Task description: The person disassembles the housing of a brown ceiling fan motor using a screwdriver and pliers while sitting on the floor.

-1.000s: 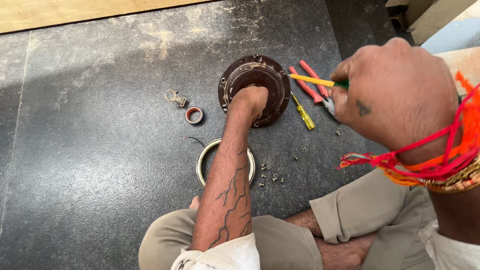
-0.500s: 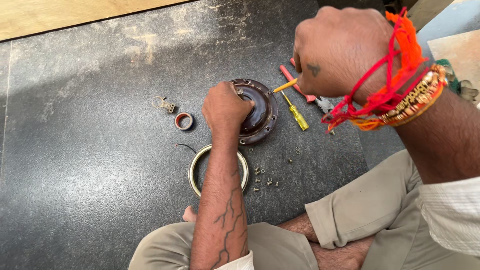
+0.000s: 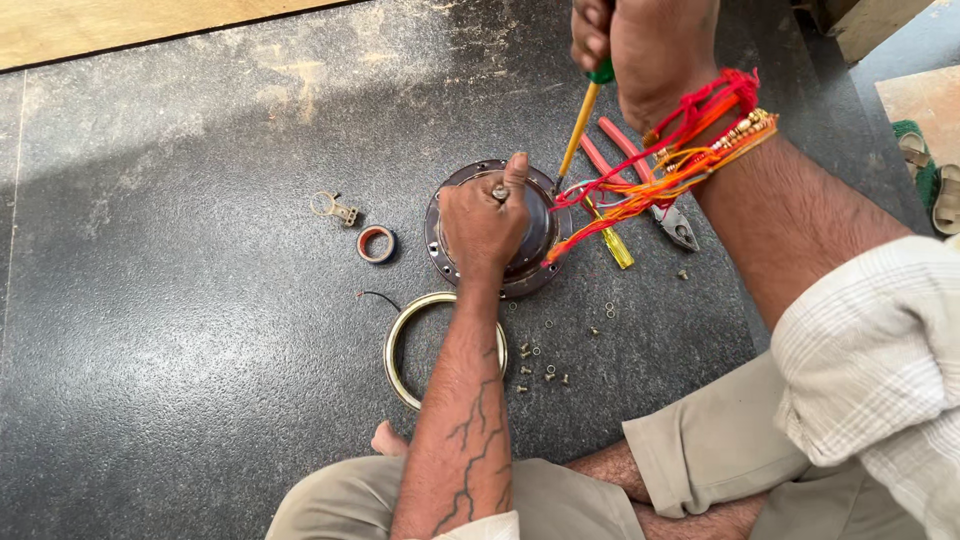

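- On the dark stone floor just ahead of your crossed legs lies a round metal housing, flat and dish-like, with small holes around its rim.
- Your left hand rests on top of the housing, fingers curled shut around a short shaft at its centre, thumb pointing up.
- Your right hand hovers above and behind the housing, closed around the green handle of a screwdriver; its yellow shank slants down so the tip meets the housing's far right edge.
- Red and orange threads hang from your right wrist.
- Just right of the housing lie red-handled pliers and a second, yellow screwdriver.
- Near your left forearm, a brass-coloured ring lies flat, partly hidden beneath the arm.
- Small screws and washers are scattered beside the ring.
- To the left sit a small reddish ring and a little metal clip.
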